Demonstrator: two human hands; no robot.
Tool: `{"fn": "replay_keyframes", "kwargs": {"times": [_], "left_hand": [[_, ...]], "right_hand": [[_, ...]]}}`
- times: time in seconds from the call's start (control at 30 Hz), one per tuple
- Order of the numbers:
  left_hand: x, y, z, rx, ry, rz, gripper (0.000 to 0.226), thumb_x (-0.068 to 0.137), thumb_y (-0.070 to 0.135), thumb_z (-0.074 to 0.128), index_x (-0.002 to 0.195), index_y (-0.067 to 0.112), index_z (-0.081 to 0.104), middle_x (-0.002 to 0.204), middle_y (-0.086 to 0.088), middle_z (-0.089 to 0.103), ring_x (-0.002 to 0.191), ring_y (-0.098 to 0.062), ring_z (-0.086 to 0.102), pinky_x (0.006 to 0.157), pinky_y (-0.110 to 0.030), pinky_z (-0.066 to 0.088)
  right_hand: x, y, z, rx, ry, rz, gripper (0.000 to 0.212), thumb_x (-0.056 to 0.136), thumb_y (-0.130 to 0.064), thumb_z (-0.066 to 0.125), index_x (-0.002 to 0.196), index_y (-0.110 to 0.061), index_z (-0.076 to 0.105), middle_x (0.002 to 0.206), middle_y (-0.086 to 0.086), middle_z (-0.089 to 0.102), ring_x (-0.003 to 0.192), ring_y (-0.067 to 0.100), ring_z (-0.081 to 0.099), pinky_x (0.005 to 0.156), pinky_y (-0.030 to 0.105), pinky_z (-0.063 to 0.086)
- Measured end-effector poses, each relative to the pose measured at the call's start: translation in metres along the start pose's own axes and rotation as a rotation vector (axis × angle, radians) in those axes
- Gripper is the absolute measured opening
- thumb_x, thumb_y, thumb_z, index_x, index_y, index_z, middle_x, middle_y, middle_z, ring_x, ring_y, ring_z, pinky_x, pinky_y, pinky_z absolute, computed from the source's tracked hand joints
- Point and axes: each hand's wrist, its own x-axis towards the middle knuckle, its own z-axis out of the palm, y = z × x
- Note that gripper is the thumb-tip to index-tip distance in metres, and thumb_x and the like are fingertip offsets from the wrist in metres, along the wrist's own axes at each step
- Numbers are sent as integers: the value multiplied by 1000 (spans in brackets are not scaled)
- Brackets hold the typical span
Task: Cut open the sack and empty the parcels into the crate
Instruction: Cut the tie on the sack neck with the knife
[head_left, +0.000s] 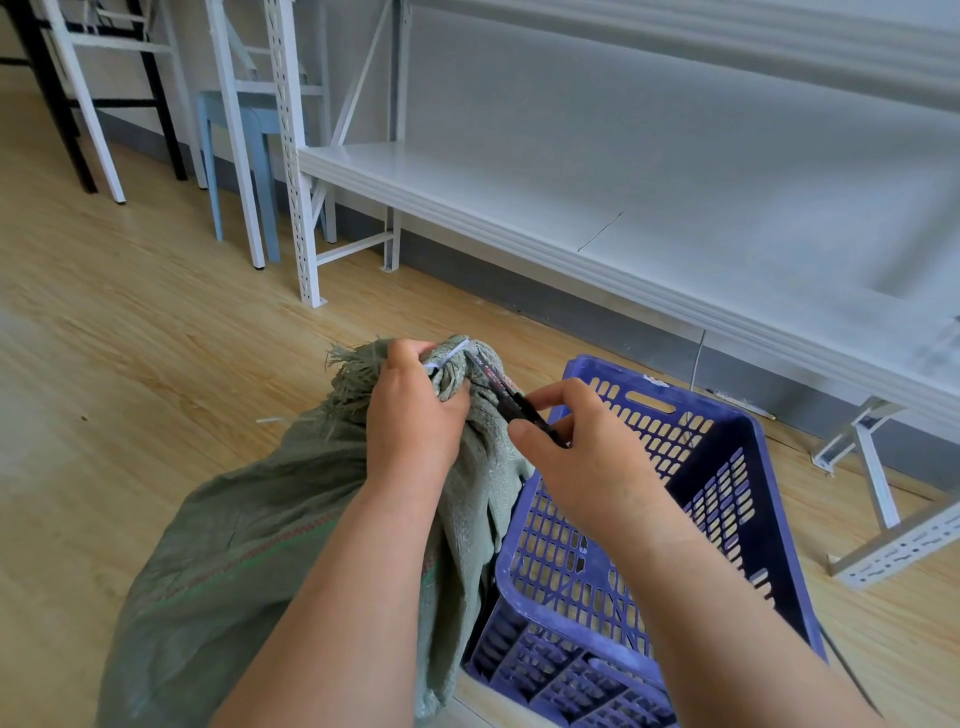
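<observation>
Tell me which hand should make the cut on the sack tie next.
Right. The right hand already pinches the cutter, its tip at the white tie on the sack neck. The left hand has its grip on the neck, steadying it beside the crate.

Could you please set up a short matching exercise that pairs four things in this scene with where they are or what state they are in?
Things:
1. sack
2. crate
3. cutter
4. stool

States:
A. pinched in the right hand, tip at the tie
B. pale blue, standing by the wall
C. green, neck gripped by the left hand, tied with a white tie
D. blue, slotted, no parcels inside

Pairs: 1-C, 2-D, 3-A, 4-B
</observation>
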Motion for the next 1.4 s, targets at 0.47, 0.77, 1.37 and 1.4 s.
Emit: {"fn": "replay_keyframes", "kwargs": {"times": [0.47, 0.77, 1.37, 1.4], "left_hand": [[1, 2, 2, 3, 1, 27, 42, 86, 25, 69, 120, 15, 47, 111, 0, 57, 94, -17, 55, 71, -24, 39], [2, -1, 1, 1, 11, 10, 43, 86, 26, 69, 121, 14, 47, 109, -2, 60, 89, -16, 54, 69, -24, 40], [4, -2, 1, -3, 13, 5, 44, 86, 25, 69, 122, 14, 47, 112, -5, 61, 97, -22, 60, 71, -28, 44], [4, -2, 1, -7, 12, 6, 43, 86, 25, 69, 122, 13, 47, 112, -5, 61, 98, -22, 60, 71, -28, 44]], "right_hand": [[-3, -3, 1, 70, -1, 31, 14, 94, -40, 56, 107, -34, 52, 70, -9, 57, 51, 6, 50, 47, 21, 39], [-3, -8, -4, 73, -2, 32, 15, 93, -42, 56, 105, -35, 53, 70, -10, 57, 55, 7, 54, 50, 22, 41], [-5, -10, 6, 105, -7, 54, 15, 94, -40, 56, 106, -32, 52, 69, -11, 55, 56, 6, 52, 49, 22, 39], [-5, -10, 6, 106, -8, 51, 14, 94, -40, 56, 106, -33, 52, 69, -11, 55, 57, 6, 53, 49, 21, 39]]}}
